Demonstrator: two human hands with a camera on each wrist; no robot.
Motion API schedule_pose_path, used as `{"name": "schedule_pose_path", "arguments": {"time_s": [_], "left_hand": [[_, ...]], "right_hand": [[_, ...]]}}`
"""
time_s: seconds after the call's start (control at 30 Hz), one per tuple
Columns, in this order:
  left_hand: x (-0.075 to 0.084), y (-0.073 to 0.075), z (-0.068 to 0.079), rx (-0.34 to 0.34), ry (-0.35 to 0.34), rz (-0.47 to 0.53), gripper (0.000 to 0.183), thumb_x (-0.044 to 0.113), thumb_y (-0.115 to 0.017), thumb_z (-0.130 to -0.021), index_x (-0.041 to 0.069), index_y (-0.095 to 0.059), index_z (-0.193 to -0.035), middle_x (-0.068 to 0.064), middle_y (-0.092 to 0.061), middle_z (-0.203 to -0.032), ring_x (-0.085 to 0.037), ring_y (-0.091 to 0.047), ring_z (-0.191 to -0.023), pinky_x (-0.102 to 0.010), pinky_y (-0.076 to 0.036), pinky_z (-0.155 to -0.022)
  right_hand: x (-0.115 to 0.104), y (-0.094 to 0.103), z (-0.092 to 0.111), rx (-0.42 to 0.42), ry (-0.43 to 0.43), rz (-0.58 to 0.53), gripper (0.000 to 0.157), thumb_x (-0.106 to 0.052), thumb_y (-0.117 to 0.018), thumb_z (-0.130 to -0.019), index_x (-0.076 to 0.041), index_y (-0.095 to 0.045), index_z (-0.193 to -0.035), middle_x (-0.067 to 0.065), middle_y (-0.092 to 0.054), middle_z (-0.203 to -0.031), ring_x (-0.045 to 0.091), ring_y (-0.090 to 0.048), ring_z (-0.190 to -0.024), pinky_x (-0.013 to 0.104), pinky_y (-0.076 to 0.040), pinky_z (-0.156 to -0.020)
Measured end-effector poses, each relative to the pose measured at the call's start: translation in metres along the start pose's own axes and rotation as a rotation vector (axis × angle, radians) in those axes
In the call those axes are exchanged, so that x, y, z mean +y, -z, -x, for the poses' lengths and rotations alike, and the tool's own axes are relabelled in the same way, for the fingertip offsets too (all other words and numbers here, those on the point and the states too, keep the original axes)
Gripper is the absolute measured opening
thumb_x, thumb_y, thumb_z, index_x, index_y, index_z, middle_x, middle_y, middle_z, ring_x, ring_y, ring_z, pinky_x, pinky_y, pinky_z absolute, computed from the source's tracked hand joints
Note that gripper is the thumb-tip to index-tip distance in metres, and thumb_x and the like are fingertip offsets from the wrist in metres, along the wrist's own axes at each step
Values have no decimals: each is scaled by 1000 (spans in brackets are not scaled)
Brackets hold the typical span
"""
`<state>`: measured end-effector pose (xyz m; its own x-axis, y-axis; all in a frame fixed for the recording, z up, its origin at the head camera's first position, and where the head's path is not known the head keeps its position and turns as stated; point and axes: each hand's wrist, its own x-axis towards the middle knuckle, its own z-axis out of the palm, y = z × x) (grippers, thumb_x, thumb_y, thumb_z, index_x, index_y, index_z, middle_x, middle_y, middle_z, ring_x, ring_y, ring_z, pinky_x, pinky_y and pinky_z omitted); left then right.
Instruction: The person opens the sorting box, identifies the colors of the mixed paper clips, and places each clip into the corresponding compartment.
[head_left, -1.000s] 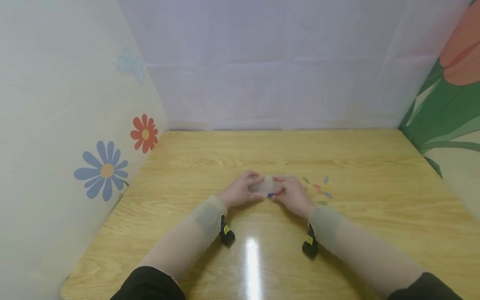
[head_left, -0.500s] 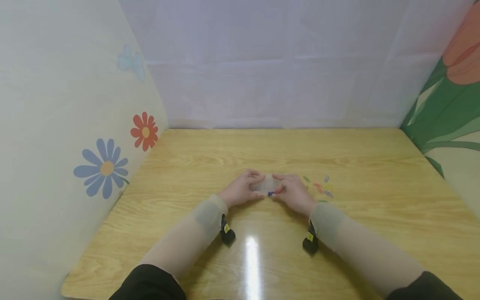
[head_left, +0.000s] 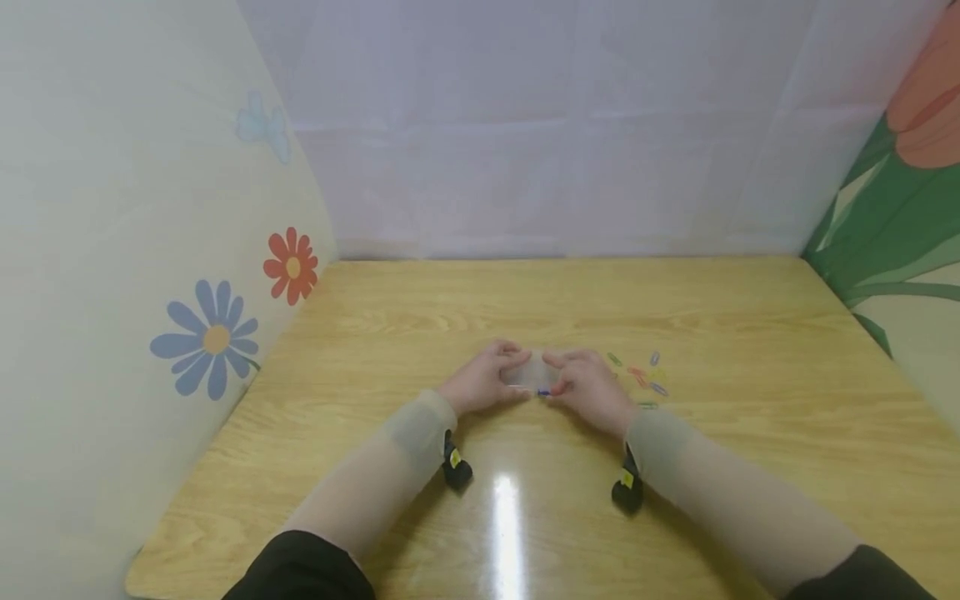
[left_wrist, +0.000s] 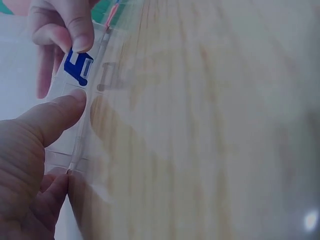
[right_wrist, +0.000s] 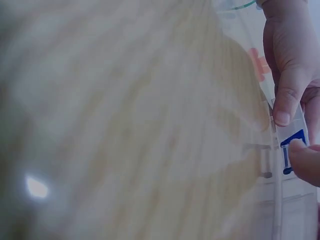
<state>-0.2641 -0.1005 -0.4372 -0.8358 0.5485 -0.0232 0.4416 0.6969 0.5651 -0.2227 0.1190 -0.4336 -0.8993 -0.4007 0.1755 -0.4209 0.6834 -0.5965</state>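
Note:
A clear plastic box [head_left: 536,372] stands on the table between the two hands. On its near side is a blue latch [left_wrist: 78,66], which has a cut-out in it. My left hand [head_left: 483,381] grips the box's left end, with the thumb on the near wall and the other fingers round the back. From the right end, my right hand [head_left: 592,390] holds the box, its thumb touching the latch, as both wrist views show. In the right wrist view the thumb partly covers the blue latch [right_wrist: 286,159]. What lies inside the box cannot be made out.
Several coloured paper clips lie loose just right of the right hand, among them a green clip [head_left: 647,406] and a blue clip [head_left: 658,389]. The wooden table [head_left: 420,308] meets a pale back wall [head_left: 562,167]. Flower-printed side panels flank it.
The right thumb has shifted slightly to the right, and the blue latch looks flatter and shows more of itself. The left hand and the box stay in about the same place.

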Motion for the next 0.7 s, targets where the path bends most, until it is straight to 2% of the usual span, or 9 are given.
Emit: {"name": "schedule_pose_path", "arguments": {"time_s": [0.17,0.3,0.4,0.47,0.57,0.63,0.7], "left_hand": [[-1,-1,0,2,-10,-2,75,40,-77,-81,16,-45,-144,-9,-38,-147,-27,-45,-127,-39,-38,-106],[-1,-1,0,7,-12,-18,75,42,-76,-81,17,-45,-144,-9,-37,-147,-27,-44,-128,-39,-37,-107],[0,0,1,13,-16,-20,75,42,-75,-82,17,-44,-145,-9,-37,-147,-27,-44,-129,-39,-37,-108],[0,-1,2,14,-18,-17,75,42,-75,-82,18,-43,-145,-8,-36,-148,-27,-44,-129,-39,-37,-108],[-2,-1,3,11,-17,-21,75,43,-75,-82,19,-42,-146,-7,-35,-149,-27,-43,-130,-40,-36,-108],[-3,-2,3,7,-14,-22,76,44,-74,-82,20,-42,-146,-6,-35,-150,-27,-42,-131,-40,-35,-109],[-3,-3,2,10,-14,-30,76,45,-74,-82,21,-42,-146,-5,-35,-150,-26,-41,-132,-40,-34,-110]], "right_hand": [[-4,3,2,-76,18,97,8,-23,-81,-75,-24,-73,-75,4,-49,-142,36,-39,-131,55,-22,-112],[-6,7,0,-126,-8,79,11,-20,-81,-75,-25,-72,-74,5,-47,-144,36,-37,-133,56,-22,-112],[-6,11,-2,-123,-14,34,9,-12,-77,-76,-19,-72,-78,10,-52,-140,37,-43,-127,55,-28,-110],[-6,15,-2,-110,-6,47,12,-8,-73,-78,-12,-72,-88,14,-55,-136,37,-48,-123,54,-33,-107],[-2,22,-2,-116,27,145,34,-11,-70,-82,-6,-66,-115,16,-52,-138,37,-48,-125,54,-34,-107],[1,27,-1,-135,51,219,48,-18,-71,-85,-7,-58,-130,16,-47,-143,37,-44,-129,54,-32,-109],[5,31,0,-169,75,260,58,-25,-72,-86,-9,-52,-138,17,-40,-148,39,-38,-133,56,-28,-110]]}}
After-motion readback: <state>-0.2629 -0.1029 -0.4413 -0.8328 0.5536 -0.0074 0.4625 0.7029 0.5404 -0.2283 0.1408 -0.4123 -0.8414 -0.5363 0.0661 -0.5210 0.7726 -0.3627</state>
